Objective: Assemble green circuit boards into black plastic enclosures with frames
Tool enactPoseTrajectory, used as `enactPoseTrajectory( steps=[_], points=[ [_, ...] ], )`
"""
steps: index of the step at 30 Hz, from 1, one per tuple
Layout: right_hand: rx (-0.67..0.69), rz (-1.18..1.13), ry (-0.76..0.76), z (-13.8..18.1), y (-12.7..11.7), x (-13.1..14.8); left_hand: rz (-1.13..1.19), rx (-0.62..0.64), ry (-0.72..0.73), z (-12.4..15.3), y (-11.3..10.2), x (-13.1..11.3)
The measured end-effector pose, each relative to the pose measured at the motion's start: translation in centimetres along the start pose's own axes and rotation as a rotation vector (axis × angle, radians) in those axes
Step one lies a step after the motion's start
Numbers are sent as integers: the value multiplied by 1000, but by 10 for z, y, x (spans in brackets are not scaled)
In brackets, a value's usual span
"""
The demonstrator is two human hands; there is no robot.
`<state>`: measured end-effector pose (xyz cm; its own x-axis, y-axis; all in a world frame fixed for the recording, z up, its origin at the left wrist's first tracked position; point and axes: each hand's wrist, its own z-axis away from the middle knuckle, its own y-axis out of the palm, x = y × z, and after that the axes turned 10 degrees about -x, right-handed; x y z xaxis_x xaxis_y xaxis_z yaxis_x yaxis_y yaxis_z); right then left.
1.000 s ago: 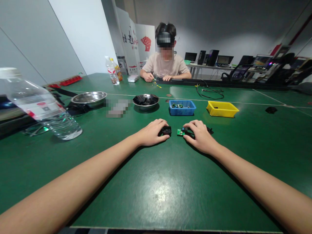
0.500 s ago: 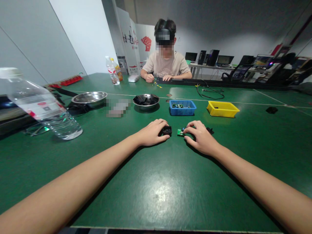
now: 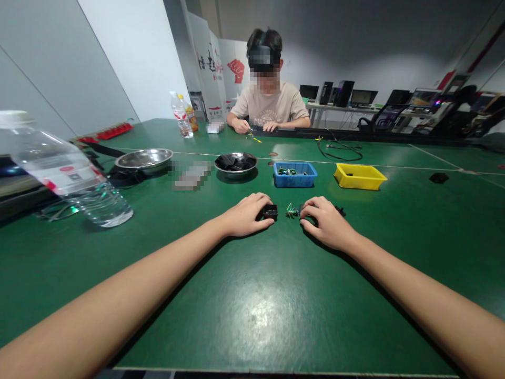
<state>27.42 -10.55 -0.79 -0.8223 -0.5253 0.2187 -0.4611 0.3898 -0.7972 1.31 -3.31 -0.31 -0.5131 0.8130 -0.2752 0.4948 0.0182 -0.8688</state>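
Note:
My left hand [image 3: 246,215] rests on the green table [image 3: 260,300] with its fingers closed round a small black plastic part [image 3: 270,212]. A short gap to the right, my right hand [image 3: 325,221] pinches a small green circuit board [image 3: 292,210], which is tilted up on edge. A black piece [image 3: 340,211] pokes out behind my right hand; I cannot tell what it is.
Beyond my hands stand a blue bin [image 3: 295,174] of small boards, a yellow bin [image 3: 360,176], a steel bowl [image 3: 235,163] with black parts and a steel pan [image 3: 144,158]. A water bottle [image 3: 65,173] lies at the left. Another person [image 3: 269,102] works at the far side.
My right hand has tipped the green board from lying flat to standing on edge and drawn back slightly to the right. My left hand has stayed where it was.

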Motion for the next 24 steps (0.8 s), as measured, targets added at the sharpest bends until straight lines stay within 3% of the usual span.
enactPoseTrajectory(
  steps=[4,9,16,24],
  points=[
    [-57,83,87,0,-7,-7,-4,12,-15,0,-2,-2],
    [55,125,161,1,-10,-16,-6,25,-21,-1,-2,-3],
    [92,42,68,0,-18,-20,0,33,-30,-1,-2,-3],
    [-32,-118,19,2,-20,-24,6,33,-33,-1,-2,-2]
  ],
)
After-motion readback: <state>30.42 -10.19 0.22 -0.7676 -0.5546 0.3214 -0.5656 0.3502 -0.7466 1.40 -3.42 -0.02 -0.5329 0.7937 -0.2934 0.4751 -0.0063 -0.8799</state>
